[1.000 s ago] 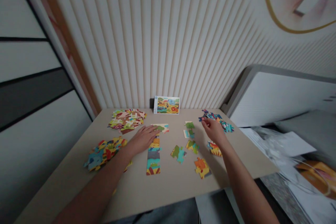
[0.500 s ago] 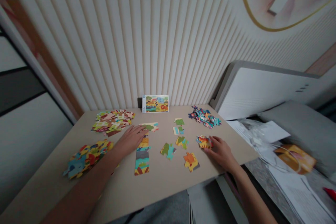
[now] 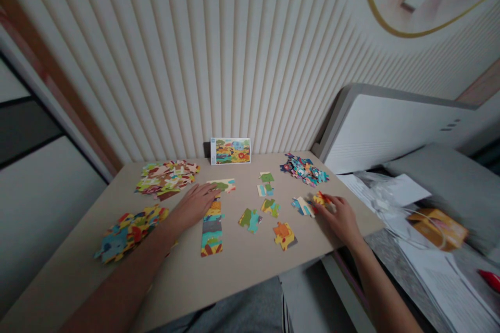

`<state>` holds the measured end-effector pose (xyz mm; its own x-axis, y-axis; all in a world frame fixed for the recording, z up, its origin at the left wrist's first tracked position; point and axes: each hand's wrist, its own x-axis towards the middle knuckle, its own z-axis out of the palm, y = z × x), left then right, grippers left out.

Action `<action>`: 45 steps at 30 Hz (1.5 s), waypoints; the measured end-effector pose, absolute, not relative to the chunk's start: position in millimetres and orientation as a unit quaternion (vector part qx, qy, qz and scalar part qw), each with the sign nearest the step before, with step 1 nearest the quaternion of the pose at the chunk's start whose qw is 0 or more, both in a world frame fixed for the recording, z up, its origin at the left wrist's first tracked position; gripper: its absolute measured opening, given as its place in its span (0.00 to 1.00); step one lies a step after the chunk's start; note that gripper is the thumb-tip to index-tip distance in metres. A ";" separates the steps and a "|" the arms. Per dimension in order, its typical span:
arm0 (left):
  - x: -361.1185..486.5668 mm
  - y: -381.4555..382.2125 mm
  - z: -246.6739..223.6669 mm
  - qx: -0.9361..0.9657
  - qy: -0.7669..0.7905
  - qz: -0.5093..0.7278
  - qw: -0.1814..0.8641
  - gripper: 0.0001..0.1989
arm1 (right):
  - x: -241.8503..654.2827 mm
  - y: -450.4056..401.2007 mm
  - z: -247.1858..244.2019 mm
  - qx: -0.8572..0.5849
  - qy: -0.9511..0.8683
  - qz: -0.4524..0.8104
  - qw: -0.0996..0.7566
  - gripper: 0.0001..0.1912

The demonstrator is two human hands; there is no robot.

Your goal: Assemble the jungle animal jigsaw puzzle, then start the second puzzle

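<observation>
Puzzle strip [image 3: 211, 226] first, in the head view: it lies just off the table's [image 3: 242, 270] middle toward eight o'clock, with twelve at the wall [image 3: 219, 52]. Beyond its far end, a short row [image 3: 227, 184] points toward three. The left hand [image 3: 196, 202] lies flat across that corner, fingers extended, grasping nothing visible, so the joint is hidden. At three o'clock the right hand [image 3: 339, 217] pinches a yellow-and-red piece [image 3: 319, 199]; blue-and-cream pieces [image 3: 303, 206] lie just beside its thumb.

I judge it early: strip and row are laid, while scattered pieces [image 3: 250, 219] wait from one to four o'clock. Loose heaps remain: yellow pile [image 3: 133, 231] between eight and nine, pinkish pile [image 3: 167, 177] at ten, dark-blue pile [image 3: 304, 169] at two. A picture card [image 3: 230, 151] leans at twelve.
</observation>
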<state>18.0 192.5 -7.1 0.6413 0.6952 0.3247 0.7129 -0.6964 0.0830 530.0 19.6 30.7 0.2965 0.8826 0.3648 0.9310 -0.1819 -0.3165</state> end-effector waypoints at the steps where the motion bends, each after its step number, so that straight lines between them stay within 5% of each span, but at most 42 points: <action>1: 18.1 192.2 -6.9 -0.905 -0.389 -0.168 0.026 0.22 | 538.2 18.4 28.7 -0.787 -0.568 -0.057 0.233 0.31; 6: 17.9 193.4 -9.4 -0.906 -0.386 -0.169 0.031 0.22 | 560.5 12.7 19.0 -0.824 -0.539 -0.062 0.165 0.30; 15: 15.2 197.3 -13.9 -0.909 -0.378 -0.174 0.026 0.22 | 499.0 17.4 25.8 -0.723 -0.671 -0.001 0.165 0.31; 31: 16.8 197.1 -13.7 -0.909 -0.378 -0.175 0.028 0.22 | 461.5 14.3 38.9 -0.661 -0.680 0.107 0.299 0.39; 38: 19.9 193.2 -8.0 -0.905 -0.383 -0.182 0.027 0.21 | 448.6 28.0 58.1 -0.635 -0.727 0.169 0.198 0.29; 45: 20.2 190.8 -4.7 -0.904 -0.385 -0.186 0.008 0.22 | 469.2 46.4 66.3 -0.644 -0.691 0.268 0.192 0.21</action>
